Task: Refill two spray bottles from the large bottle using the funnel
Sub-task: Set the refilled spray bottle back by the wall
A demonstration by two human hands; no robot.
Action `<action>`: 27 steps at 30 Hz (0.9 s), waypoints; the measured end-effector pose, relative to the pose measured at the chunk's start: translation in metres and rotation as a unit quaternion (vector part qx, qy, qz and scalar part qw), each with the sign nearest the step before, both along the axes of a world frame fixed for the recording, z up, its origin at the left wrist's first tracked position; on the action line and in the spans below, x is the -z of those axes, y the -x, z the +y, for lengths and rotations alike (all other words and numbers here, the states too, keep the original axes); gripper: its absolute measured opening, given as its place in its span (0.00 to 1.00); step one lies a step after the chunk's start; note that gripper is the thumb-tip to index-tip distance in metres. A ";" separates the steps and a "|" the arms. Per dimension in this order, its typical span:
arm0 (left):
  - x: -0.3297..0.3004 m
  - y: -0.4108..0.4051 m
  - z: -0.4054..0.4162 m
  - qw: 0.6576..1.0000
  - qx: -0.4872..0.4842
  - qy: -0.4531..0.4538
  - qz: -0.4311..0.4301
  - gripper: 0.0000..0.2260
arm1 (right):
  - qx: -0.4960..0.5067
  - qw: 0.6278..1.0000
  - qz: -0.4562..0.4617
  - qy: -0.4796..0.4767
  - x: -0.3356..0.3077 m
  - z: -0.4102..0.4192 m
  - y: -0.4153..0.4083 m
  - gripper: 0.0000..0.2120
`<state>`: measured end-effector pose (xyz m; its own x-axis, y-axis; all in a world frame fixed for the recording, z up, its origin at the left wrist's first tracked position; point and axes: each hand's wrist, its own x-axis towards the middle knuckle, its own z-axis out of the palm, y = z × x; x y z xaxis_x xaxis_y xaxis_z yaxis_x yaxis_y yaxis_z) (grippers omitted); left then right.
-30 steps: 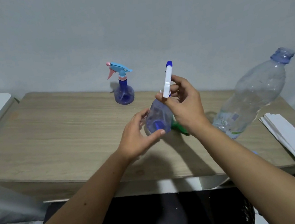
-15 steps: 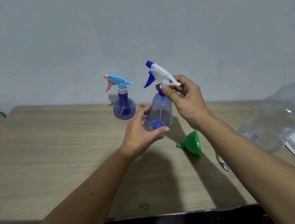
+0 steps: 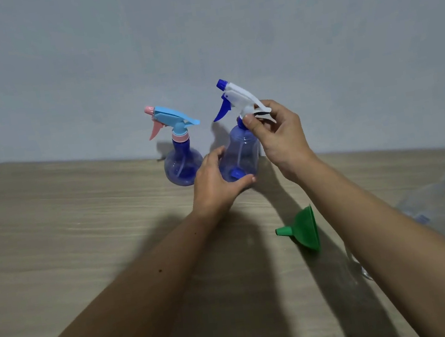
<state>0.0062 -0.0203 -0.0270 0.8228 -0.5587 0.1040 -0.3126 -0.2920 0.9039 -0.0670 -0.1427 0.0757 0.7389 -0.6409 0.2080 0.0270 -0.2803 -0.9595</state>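
The nearer spray bottle is translucent blue with a white trigger head tipped in dark blue, while the other spray bottle is deeper blue under a light-blue and pink head. A bright green funnel lies on the pale wood-grain table, before a plain grey-blue wall.

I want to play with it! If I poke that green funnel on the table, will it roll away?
Probably, a bit. The green funnel lies on its side on the table, so a poke would likely swing it in a curve around its narrow spout. It looks like thin plastic, so probably light and easily slid.
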 end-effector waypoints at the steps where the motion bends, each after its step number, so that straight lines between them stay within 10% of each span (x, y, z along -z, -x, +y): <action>1: 0.001 -0.001 -0.002 1.000 -0.003 -0.002 -0.002 0.46 | 0.000 1.000 0.000 0.004 0.000 -0.002 -0.002 0.09; 27: -0.001 0.020 0.026 1.000 0.022 0.016 0.010 0.48 | 0.021 1.000 -0.020 0.001 0.022 0.011 0.037 0.22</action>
<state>-0.0137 0.0061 -0.0263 0.7992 -0.5914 0.1074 -0.3072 -0.2482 0.9187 -0.1043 -0.1313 0.0535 0.7032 -0.6701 0.2376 0.0529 -0.2839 -0.9574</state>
